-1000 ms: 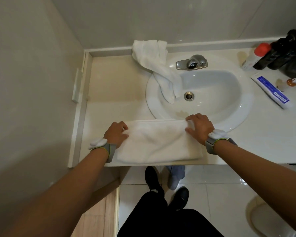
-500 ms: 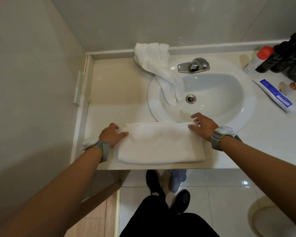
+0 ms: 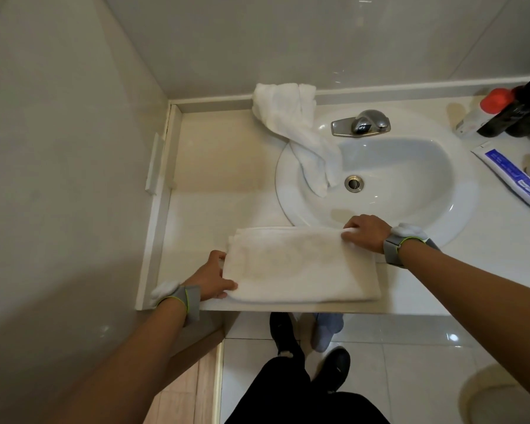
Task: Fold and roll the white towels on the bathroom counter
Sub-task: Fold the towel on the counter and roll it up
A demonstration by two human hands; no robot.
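Note:
A folded white towel (image 3: pixel 300 266) lies flat along the counter's front edge, just in front of the sink. My left hand (image 3: pixel 210 278) grips its near left corner, thumb on top and fingers at the edge. My right hand (image 3: pixel 366 232) pinches the far right corner of the towel at the basin's rim. A second white towel (image 3: pixel 294 127) lies crumpled at the back of the counter, and its end hangs down into the sink basin.
The white sink (image 3: pixel 459 191) with a chrome faucet (image 3: pixel 361 123) fills the counter's middle. A toothpaste tube (image 3: pixel 508 175), a red-capped bottle (image 3: pixel 484 111) and dark bottles (image 3: pixel 523 108) stand at the right. A wall closes the left side. My feet show on the tiled floor (image 3: pixel 410 362) below.
My left hand has slid from the towel's far left corner down to its near left corner. My right hand has closed on the far right corner.

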